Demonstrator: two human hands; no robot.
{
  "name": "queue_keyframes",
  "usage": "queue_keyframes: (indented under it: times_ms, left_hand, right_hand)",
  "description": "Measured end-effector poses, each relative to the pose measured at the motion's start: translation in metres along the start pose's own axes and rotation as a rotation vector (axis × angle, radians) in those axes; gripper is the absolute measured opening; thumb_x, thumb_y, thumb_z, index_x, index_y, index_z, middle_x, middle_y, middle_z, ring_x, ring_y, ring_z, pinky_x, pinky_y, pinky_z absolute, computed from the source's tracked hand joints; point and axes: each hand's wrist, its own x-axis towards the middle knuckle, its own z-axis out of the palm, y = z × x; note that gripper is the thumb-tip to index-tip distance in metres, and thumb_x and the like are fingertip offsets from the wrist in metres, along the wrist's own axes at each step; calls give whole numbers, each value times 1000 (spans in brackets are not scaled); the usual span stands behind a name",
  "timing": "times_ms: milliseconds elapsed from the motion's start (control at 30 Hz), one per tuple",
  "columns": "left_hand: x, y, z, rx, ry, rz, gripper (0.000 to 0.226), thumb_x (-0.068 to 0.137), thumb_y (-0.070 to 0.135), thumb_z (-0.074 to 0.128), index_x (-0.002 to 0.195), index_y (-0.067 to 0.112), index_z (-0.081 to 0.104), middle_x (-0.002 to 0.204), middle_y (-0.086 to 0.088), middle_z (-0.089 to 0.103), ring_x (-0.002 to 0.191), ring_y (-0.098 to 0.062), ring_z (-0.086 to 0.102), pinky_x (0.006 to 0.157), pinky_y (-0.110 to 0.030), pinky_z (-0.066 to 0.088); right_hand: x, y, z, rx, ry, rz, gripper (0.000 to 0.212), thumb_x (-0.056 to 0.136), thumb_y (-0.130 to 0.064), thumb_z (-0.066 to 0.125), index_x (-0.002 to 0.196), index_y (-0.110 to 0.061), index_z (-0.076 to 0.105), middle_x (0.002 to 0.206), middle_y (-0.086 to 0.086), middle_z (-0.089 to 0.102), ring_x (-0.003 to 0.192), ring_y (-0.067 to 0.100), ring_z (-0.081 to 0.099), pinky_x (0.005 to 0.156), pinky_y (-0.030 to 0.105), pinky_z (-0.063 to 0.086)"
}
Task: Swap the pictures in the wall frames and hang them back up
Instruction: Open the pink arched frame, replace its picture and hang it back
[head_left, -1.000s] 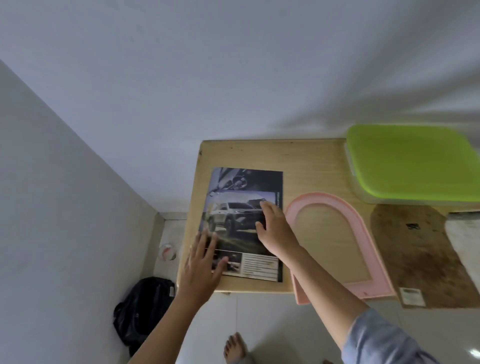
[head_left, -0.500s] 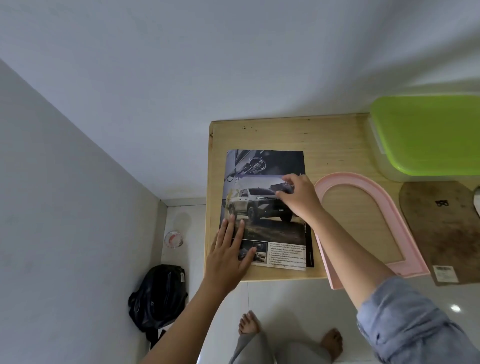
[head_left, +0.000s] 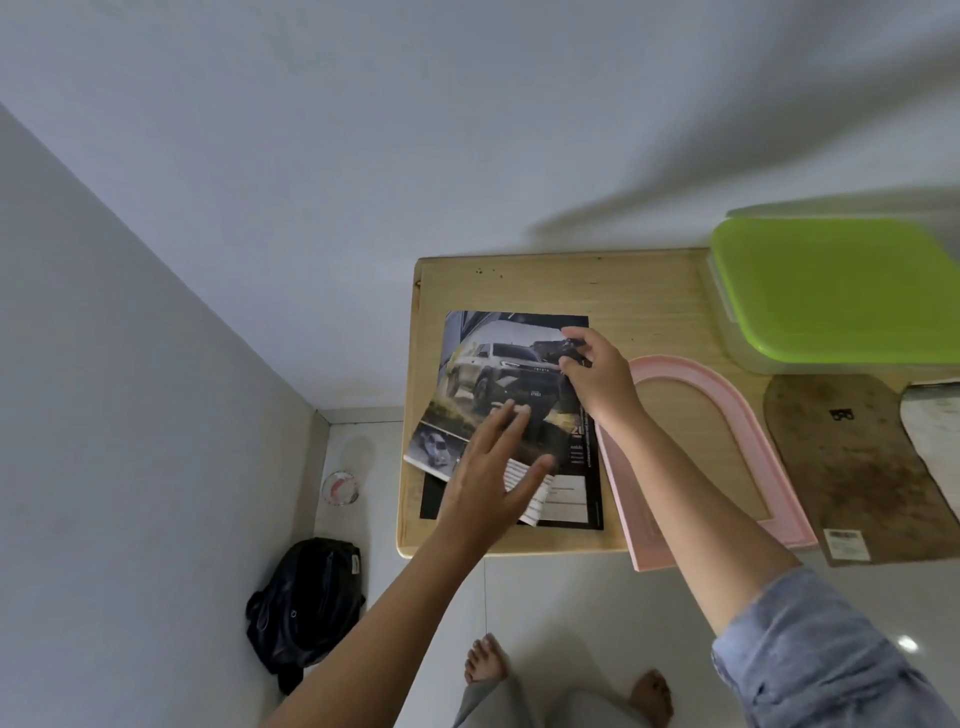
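Observation:
A car picture page (head_left: 488, 379) lies on the wooden table (head_left: 571, 283), lifted and tilted off a dark magazine sheet (head_left: 576, 499) beneath it. My right hand (head_left: 597, 374) pinches the page's upper right edge. My left hand (head_left: 493, 478) hovers flat, fingers spread, over the page's lower part. An arch-shaped pink frame (head_left: 727, 395) lies empty just right of the page. A brown arched backing board (head_left: 852, 467) lies further right, with a pale arched piece (head_left: 935, 431) at the view's edge.
A green-lidded plastic box (head_left: 836, 291) sits at the table's back right. A black bag (head_left: 306, 597) and a small round container (head_left: 340, 488) rest on the floor by the left wall. My bare feet (head_left: 485, 660) stand below the table edge.
My right hand has lifted and turned the top car page away from the sheet under it. My left hand rose off the page. The view has shifted left.

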Motion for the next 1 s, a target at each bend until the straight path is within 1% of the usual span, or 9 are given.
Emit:
queue_keyframes:
  times_ms: [100,200,333,433,533,667,767,867,1000]
  left_hand:
    - [3,27,1,51,29,74,68,85,64,36,142,29,33,151,4,30,139,-14,27,106,-38,33]
    - [5,42,4,101,121,110,53,91,49,34,137,25,44,143,-1,44,131,-19,43,99,-42,47]
    - [5,61,10,60,209,143,44,95,40,36,133,25,49,136,-1,52,120,-15,55,82,-37,57]
    - [7,85,13,-132,261,144,41,94,33,43,130,17,53,124,-6,62,110,-14,61,84,-35,57]
    - [11,113,14,-329,366,90,34,94,14,51,127,15,53,90,3,66,74,-4,63,64,-20,56]
    - [14,149,16,-574,530,-45,31,95,12,46,124,9,56,86,9,64,69,-1,63,54,-14,51]
    - [15,162,26,-721,584,-147,30,96,13,45,123,10,57,82,14,67,70,0,63,56,-18,52]
    - [15,158,47,-762,591,-256,27,96,17,46,119,18,60,75,19,68,68,-4,60,61,-27,53]
    - [9,134,85,-634,461,-364,25,95,17,49,116,15,62,93,1,69,86,-12,66,71,-33,58]
  right_hand:
    - [0,-7,-12,78,41,30,37,91,-10,51,127,-16,50,123,5,56,113,19,53,94,41,49]
    - [-2,-13,-29,174,52,57,35,90,-11,51,125,-17,49,118,9,58,104,26,59,88,49,52]
    - [-9,-18,-54,246,37,56,33,93,-14,48,125,-15,49,114,8,58,101,26,61,84,45,55]
    - [-18,-21,-76,407,-24,42,27,99,-23,39,121,-12,51,107,7,60,87,20,64,72,37,58]
    - [-26,-15,-91,436,-14,-5,28,100,-29,37,118,-16,54,102,-1,61,85,13,63,62,28,57]
    - [-27,18,-107,269,18,-60,42,89,-39,53,129,-25,51,128,6,52,113,22,57,91,45,51]
    - [-32,45,-126,341,-1,27,43,85,-33,61,126,-28,51,129,2,50,117,21,54,97,48,47]
    - [-42,70,-148,332,10,130,44,83,-17,66,124,-26,53,117,-4,56,118,20,53,99,47,45]
    - [-53,98,-178,215,45,136,48,81,5,62,124,-13,53,105,-5,60,101,18,60,87,36,53]
